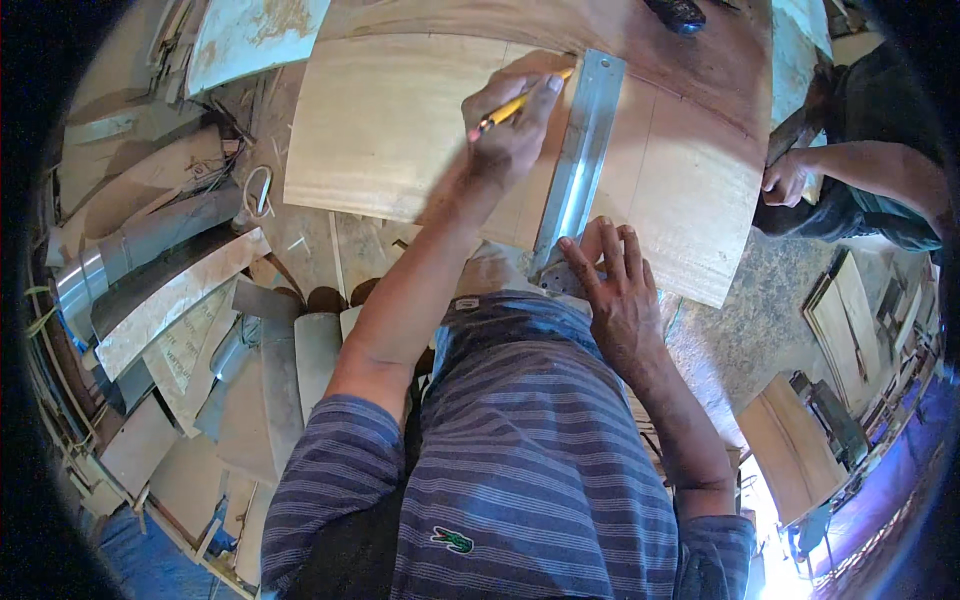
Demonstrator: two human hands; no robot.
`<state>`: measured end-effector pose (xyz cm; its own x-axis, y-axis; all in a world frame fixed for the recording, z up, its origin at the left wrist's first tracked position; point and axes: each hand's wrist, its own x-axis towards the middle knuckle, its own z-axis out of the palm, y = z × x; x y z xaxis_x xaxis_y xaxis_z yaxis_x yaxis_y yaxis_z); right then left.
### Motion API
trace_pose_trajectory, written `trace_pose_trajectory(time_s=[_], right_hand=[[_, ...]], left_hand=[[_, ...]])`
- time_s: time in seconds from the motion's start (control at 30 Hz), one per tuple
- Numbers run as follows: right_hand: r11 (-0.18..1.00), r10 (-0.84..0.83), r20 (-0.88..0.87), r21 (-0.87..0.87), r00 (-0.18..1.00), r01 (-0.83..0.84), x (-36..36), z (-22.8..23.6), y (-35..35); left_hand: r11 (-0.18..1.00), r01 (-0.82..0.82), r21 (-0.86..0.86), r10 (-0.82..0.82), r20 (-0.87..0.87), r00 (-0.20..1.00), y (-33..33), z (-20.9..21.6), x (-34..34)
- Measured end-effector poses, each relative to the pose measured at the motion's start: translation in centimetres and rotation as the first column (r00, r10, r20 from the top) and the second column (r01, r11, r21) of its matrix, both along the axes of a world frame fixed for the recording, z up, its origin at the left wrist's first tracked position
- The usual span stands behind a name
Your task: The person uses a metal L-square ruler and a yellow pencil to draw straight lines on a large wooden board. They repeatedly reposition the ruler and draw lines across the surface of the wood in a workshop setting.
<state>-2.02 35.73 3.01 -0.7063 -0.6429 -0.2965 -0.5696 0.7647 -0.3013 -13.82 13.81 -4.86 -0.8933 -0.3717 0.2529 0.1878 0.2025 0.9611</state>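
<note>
Head view.

Item: pale wood sheet (400,120), lying before the wearer on a brown tabletop (430,17); thin lines drawn across it.

Item: metal straightedge (585,150), laid across the sheet, slightly slanted, far end leaning right; a hole in its far end.

Item: yellow pencil (508,108), slanted, tip just beside the straightedge's left edge, near the far end.

Left hand (515,125): fingers closed around the pencil, above the sheet.

Right hand (622,295): fingers spread apart, thumb at the straightedge's near end, the others by the sheet's near edge; no clear grasp, and how firmly it presses cannot be told.

Item: dark object (678,14), at the far side, kind unclear.

Surroundings: at right, another person's hand (788,180), near the sheet's right edge; at left, a curved panel (180,300) among loose boards; lower right, a brown panel (790,450).
</note>
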Motion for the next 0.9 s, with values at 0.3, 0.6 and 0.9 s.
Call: trace_pose_trajectory(time_s=[0.3,0.6,0.9], right_hand=[[1.000,-0.017,0.017,-0.005,1.000,0.017,0.1,-0.1,0.1],[0.999,-0.011,-0.012,-0.050,1.000,0.010,0.3,-0.5,0.1],[0.998,0.008,-0.064,-0.060,0.998,-0.012,0.2,-0.6,0.5]], left_hand=[[0.998,-0.024,-0.059,0.021,-0.041,0.999,0.8,-0.2,-2.9],[0.972,0.100,-0.212,-0.106,-0.019,0.994,-0.2,1.9,-0.4],[0.861,0.421,-0.285,-0.268,0.451,0.851,-1.5,8.9,16.8]])
